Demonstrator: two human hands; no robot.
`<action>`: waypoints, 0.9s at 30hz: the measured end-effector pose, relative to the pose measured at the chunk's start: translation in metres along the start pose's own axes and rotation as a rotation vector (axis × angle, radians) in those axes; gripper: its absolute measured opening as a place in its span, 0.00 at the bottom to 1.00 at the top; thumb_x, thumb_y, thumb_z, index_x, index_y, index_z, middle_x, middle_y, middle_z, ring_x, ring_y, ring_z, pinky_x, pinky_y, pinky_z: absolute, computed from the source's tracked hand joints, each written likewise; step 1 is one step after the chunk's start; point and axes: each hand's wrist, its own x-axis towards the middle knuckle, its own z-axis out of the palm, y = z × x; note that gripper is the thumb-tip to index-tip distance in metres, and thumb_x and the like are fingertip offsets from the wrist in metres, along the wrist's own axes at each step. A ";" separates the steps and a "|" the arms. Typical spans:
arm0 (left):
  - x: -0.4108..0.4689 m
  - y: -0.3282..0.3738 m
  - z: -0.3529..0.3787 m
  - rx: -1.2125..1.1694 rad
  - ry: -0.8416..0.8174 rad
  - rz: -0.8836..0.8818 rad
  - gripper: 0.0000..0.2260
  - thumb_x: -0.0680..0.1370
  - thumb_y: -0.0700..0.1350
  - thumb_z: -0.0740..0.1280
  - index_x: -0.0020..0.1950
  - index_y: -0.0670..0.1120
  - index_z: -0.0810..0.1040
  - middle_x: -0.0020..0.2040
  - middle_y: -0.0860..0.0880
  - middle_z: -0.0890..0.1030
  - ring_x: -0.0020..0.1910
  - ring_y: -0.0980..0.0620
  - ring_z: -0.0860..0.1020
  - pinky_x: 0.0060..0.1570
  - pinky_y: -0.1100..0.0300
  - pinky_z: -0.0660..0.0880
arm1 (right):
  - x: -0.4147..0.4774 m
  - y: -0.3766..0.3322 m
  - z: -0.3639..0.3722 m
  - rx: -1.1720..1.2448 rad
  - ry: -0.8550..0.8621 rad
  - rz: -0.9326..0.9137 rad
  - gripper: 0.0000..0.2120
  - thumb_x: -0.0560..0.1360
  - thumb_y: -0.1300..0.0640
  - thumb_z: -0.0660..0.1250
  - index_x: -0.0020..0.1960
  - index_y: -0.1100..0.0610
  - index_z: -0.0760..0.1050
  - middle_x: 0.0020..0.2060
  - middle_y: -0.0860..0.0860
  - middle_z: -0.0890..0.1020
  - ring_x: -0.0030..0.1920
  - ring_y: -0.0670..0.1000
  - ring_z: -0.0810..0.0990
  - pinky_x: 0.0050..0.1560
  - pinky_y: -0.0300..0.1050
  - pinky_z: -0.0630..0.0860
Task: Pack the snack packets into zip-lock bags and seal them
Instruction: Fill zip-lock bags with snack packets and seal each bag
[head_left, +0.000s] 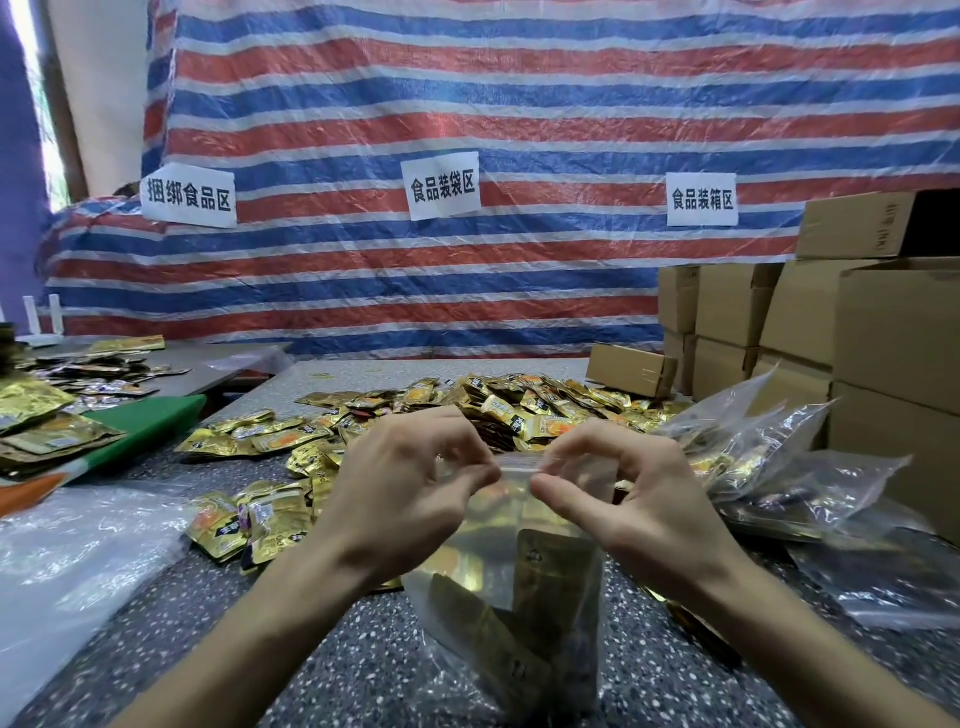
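My left hand (410, 478) and right hand (639, 488) pinch the zip-lock bag (467, 571) top; bag hangs below them, snack packets (553, 564) inside. Risk: zip tracks misalign, seal gaps, packets spill.

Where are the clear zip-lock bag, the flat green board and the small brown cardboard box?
clear zip-lock bag (511, 587): head view, its middle panel.
flat green board (145, 421): head view, its top face.
small brown cardboard box (623, 366): head view, its long side.

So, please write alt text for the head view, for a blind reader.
Left hand and right hand pinch the top of a zip-lock bag holding gold packets over a speckled table. Loose packets lie behind; boxes stand at right.
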 end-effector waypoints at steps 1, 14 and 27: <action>0.000 -0.001 -0.001 -0.013 -0.011 0.005 0.06 0.72 0.52 0.73 0.40 0.50 0.85 0.39 0.58 0.83 0.39 0.59 0.81 0.39 0.51 0.78 | 0.001 -0.001 -0.001 -0.003 0.001 -0.012 0.03 0.72 0.59 0.76 0.43 0.54 0.83 0.39 0.44 0.84 0.42 0.43 0.83 0.41 0.33 0.76; -0.006 -0.005 -0.008 -0.080 0.016 0.040 0.05 0.71 0.45 0.74 0.36 0.49 0.83 0.36 0.57 0.81 0.37 0.55 0.80 0.37 0.57 0.77 | 0.007 -0.024 -0.007 -0.433 -0.101 -0.116 0.09 0.72 0.41 0.67 0.44 0.46 0.79 0.42 0.38 0.81 0.46 0.42 0.78 0.49 0.52 0.77; -0.019 -0.026 -0.013 -0.558 0.055 -0.156 0.02 0.70 0.42 0.75 0.39 0.44 0.84 0.39 0.45 0.83 0.41 0.44 0.82 0.42 0.54 0.79 | 0.013 -0.035 -0.005 -0.343 -0.146 -0.063 0.07 0.70 0.44 0.71 0.40 0.47 0.80 0.38 0.38 0.80 0.42 0.42 0.78 0.45 0.54 0.78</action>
